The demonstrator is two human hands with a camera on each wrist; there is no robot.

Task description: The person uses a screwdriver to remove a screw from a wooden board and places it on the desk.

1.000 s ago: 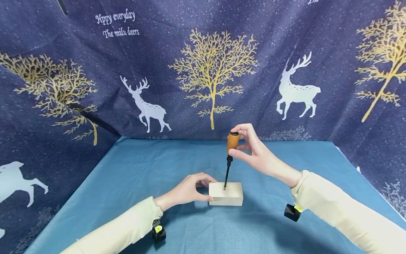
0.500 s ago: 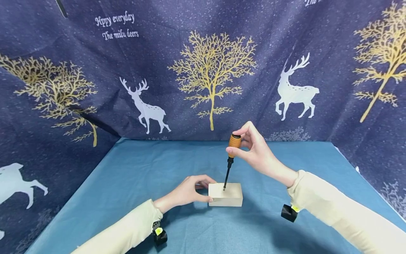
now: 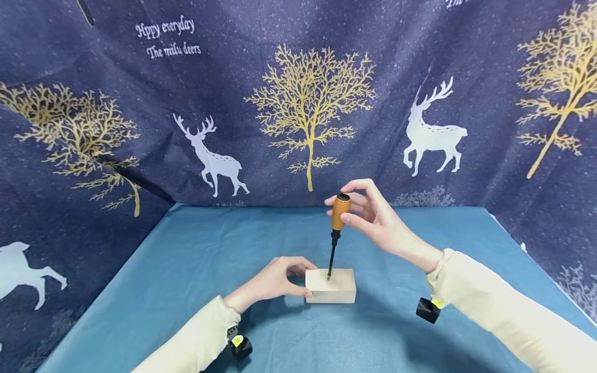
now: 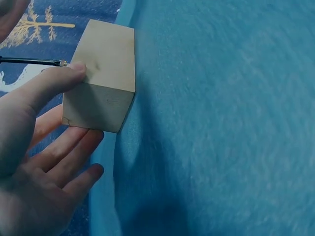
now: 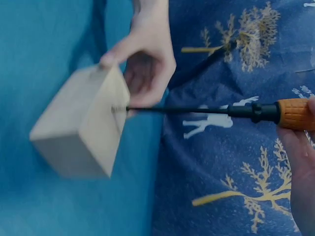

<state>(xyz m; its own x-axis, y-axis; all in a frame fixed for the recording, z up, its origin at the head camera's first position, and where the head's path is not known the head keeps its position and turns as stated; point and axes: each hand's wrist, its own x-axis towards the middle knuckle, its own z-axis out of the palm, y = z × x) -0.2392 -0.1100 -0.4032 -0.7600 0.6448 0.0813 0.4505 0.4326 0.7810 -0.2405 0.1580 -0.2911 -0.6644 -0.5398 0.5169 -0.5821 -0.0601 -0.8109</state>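
Observation:
A pale wooden block lies on the blue cloth, its left end held between the thumb and fingers of my left hand. My right hand has thumb and fingers around the orange handle of a screwdriver. The screwdriver stands nearly upright, leaning slightly right, and its black shaft reaches down to the block's top face. At its tip a small screw-like piece shows blurred in the right wrist view. In the left wrist view, the left thumb presses the block beside the shaft.
Blue cloth covers the table. A dark blue backdrop printed with trees and deer rises behind and at both sides. Black wrist cameras hang below the left cuff and right cuff.
My right fingers have turned and loosened around the screwdriver handle, now spread farther behind it. The handle has wobbled slightly. My left hand and the block hold their place.

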